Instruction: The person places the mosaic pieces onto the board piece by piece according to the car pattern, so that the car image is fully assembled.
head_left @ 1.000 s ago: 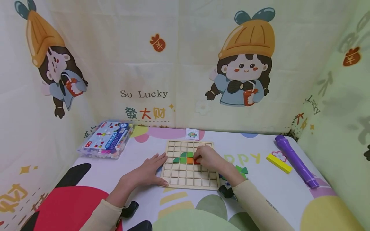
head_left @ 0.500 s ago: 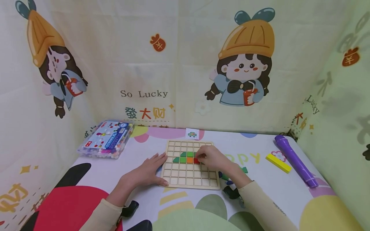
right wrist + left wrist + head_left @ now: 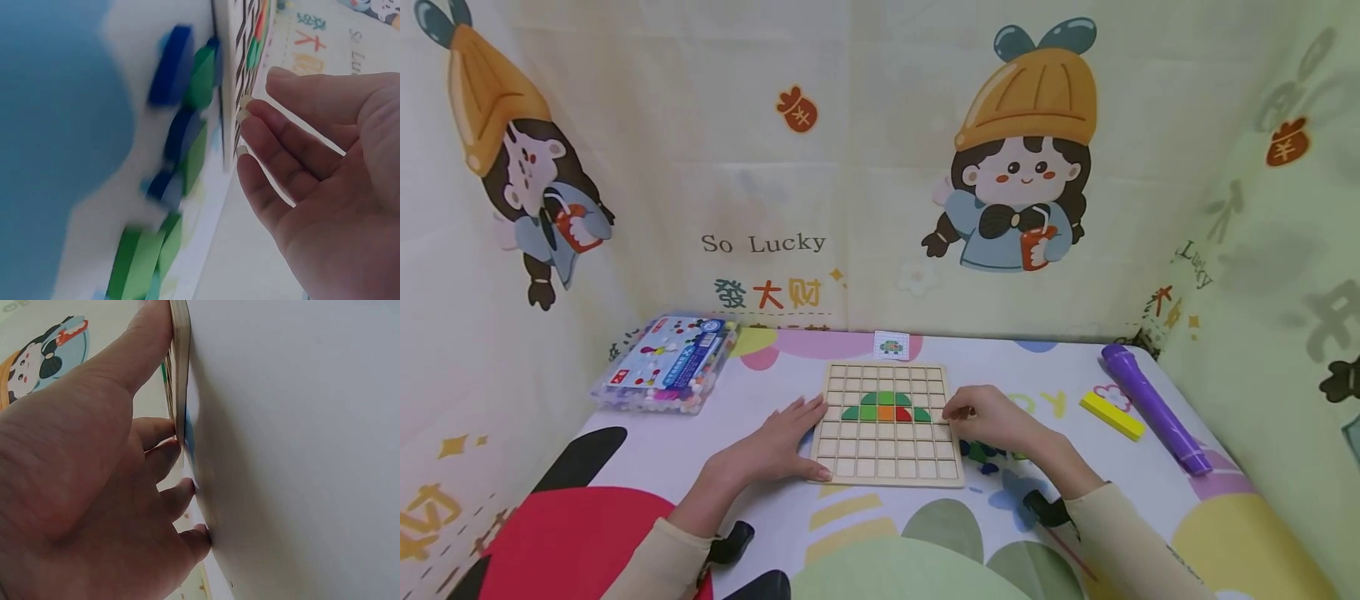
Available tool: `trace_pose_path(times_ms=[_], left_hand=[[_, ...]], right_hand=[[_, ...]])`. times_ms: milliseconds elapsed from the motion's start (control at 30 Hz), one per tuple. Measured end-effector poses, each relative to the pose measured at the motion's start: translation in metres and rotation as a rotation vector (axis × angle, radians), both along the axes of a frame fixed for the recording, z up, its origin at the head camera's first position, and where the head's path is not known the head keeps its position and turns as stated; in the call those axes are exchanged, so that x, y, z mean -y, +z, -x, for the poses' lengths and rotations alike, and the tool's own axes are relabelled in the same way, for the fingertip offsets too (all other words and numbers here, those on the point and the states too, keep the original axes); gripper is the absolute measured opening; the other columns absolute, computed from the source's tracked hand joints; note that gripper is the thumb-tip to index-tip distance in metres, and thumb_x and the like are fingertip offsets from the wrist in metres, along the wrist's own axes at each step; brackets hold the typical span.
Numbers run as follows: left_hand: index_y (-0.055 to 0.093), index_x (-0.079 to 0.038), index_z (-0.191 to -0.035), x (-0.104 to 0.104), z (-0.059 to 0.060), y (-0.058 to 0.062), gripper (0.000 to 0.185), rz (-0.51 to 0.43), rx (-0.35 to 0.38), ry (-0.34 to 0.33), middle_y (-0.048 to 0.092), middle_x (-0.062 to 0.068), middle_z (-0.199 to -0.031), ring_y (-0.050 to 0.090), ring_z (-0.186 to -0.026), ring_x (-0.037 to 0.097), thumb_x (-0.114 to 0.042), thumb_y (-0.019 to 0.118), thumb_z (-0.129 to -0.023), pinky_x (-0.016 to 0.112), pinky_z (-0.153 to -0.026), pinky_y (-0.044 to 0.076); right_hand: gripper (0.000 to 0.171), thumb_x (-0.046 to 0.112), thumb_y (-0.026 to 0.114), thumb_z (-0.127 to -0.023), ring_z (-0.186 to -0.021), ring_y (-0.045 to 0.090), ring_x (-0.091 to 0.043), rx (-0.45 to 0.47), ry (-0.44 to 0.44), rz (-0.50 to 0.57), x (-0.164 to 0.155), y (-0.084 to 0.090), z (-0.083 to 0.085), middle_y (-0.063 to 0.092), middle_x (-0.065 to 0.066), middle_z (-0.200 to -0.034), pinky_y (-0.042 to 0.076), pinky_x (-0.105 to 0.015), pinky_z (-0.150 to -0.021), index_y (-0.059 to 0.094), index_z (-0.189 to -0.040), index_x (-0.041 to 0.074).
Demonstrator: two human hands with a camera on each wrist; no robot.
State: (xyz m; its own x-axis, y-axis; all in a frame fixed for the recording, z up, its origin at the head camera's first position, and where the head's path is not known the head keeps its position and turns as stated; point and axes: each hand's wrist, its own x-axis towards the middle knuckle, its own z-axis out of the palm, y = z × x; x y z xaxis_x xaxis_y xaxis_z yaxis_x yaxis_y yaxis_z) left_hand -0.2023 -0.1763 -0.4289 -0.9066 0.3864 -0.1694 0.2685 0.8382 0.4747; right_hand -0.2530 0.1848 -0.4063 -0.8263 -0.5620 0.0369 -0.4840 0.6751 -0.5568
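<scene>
Holding nothing at the edge of the board

The right hand (image 3: 992, 417) is level with the lower row of laid blocks, its fingertips at the right edge of the board (image 3: 880, 467). Its fingers are loosely bent, and the right wrist view shows a gap between thumb and fingers with nothing in it; whether a fingertip touches the wood I cannot tell.

The nearest loose pieces, blue and green blocks (image 3: 981, 454), lie on the table just outside the board's right edge, below that hand and a little toward the person. In the right wrist view they form a straggling line running roughly along that edge, some overlapping, all slightly blurred. The right hand is clearly the nearer one; the whole board separates them from the left hand (image 3: 778, 446), which is relaxed and spread, gripping nothing, its thumb and some fingers against the left edge.

On the board, the lower row runs left to right: green corner piece (image 3: 851, 413), green square, orange square (image 3: 886, 413), red piece (image 3: 904, 413), green corner piece. Above it sit three green pieces.

Farther out, a picture card (image 3: 891, 345) lies beyond the board, a plastic box (image 3: 666, 362) far left, and a yellow bar (image 3: 1112, 417) and purple stick (image 3: 1157, 408) well to the right.
</scene>
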Motion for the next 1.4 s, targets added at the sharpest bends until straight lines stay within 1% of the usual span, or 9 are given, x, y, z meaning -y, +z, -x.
trace_pose_path(times_ms=[333, 433, 600, 733, 833, 1000, 1100, 1267, 1400], left_hand=[[0.028, -0.011, -0.157, 0.001, -0.001, -0.001, 0.109, 0.003, -0.006, -0.003, 0.021, 0.008, -0.167, 0.012, -0.155, 0.039, -0.057, 0.080, -0.074, 0.064, -0.122, 0.014], [0.028, -0.009, -0.157, 0.001, -0.001, 0.000, 0.109, -0.007, -0.008, -0.003, 0.021, 0.010, -0.167, 0.013, -0.154, 0.040, -0.056, 0.081, -0.074, 0.066, -0.121, 0.014], [0.029, -0.008, -0.157, 0.001, 0.000, 0.000, 0.110, -0.006, -0.006, 0.000, 0.022, 0.010, -0.167, 0.013, -0.154, 0.041, -0.055, 0.081, -0.073, 0.066, -0.121, 0.014], [0.028, -0.009, -0.157, 0.001, 0.000, -0.001, 0.110, -0.001, -0.005, 0.000, 0.021, 0.010, -0.167, 0.012, -0.154, 0.041, -0.057, 0.081, -0.073, 0.066, -0.121, 0.013], [0.028, -0.009, -0.157, 0.001, 0.001, -0.002, 0.110, -0.004, -0.006, -0.001, 0.021, 0.010, -0.167, 0.012, -0.154, 0.041, -0.057, 0.081, -0.073, 0.066, -0.121, 0.013], [0.028, -0.008, -0.157, 0.001, 0.001, -0.002, 0.110, -0.015, -0.009, -0.004, 0.021, 0.010, -0.167, 0.013, -0.154, 0.041, -0.057, 0.081, -0.073, 0.066, -0.121, 0.013], [0.028, -0.009, -0.157, 0.001, 0.000, -0.001, 0.110, -0.018, 0.001, 0.001, 0.021, 0.010, -0.167, 0.012, -0.154, 0.040, -0.057, 0.081, -0.074, 0.066, -0.122, 0.013], [0.028, -0.011, -0.158, 0.001, -0.001, -0.001, 0.109, -0.013, 0.009, 0.008, 0.020, 0.008, -0.167, 0.011, -0.155, 0.038, -0.058, 0.080, -0.074, 0.064, -0.122, 0.012], [0.028, -0.011, -0.157, 0.002, 0.000, -0.002, 0.109, -0.014, 0.000, 0.007, 0.021, 0.007, -0.167, 0.012, -0.155, 0.038, -0.058, 0.080, -0.074, 0.064, -0.122, 0.013]], right_hand=[[0.016, 0.012, 0.076, -0.084, -0.080, 0.057, -0.009, 0.014, -0.022, -0.088, -0.028, -0.004, -0.015, 0.065, 0.006, -0.090, 0.052, -0.024, -0.074, 0.077, -0.100, 0.013], [0.020, 0.017, 0.080, -0.081, -0.082, 0.056, -0.011, -0.014, -0.024, -0.102, -0.031, -0.006, -0.021, 0.063, 0.006, -0.089, 0.051, -0.025, -0.075, 0.075, -0.100, 0.012], [0.021, 0.026, 0.086, -0.076, -0.079, 0.052, -0.010, -0.082, -0.018, -0.129, -0.032, -0.010, -0.028, 0.059, 0.007, -0.085, 0.048, -0.023, -0.072, 0.075, -0.092, 0.017], [0.018, 0.024, 0.086, -0.076, -0.079, 0.051, -0.009, -0.113, -0.027, -0.134, -0.030, -0.013, -0.030, 0.058, 0.008, -0.084, 0.048, -0.022, -0.072, 0.075, -0.088, 0.019], [0.017, 0.021, 0.085, -0.077, -0.080, 0.051, -0.009, -0.102, -0.044, -0.139, -0.029, -0.014, -0.030, 0.058, 0.008, -0.086, 0.048, -0.022, -0.071, 0.075, -0.090, 0.018], [0.016, 0.018, 0.083, -0.078, -0.080, 0.050, -0.009, -0.099, -0.032, -0.141, -0.027, -0.016, -0.029, 0.057, 0.008, -0.088, 0.046, -0.021, -0.070, 0.074, -0.091, 0.017], [0.018, 0.014, 0.081, -0.078, -0.079, 0.050, -0.009, -0.066, -0.022, -0.125, -0.025, -0.016, -0.028, 0.057, 0.008, -0.086, 0.045, -0.022, -0.069, 0.069, -0.090, 0.018], [0.019, 0.004, 0.076, -0.082, -0.071, 0.052, -0.009, 0.061, -0.016, -0.043, -0.024, -0.014, -0.028, 0.057, 0.006, -0.077, 0.046, -0.022, -0.061, 0.062, -0.088, 0.015], [0.016, 0.004, 0.073, -0.083, -0.066, 0.051, -0.009, 0.095, -0.013, 0.008, -0.021, -0.009, -0.029, 0.054, 0.005, -0.072, 0.045, -0.022, -0.056, 0.061, -0.083, 0.014]])
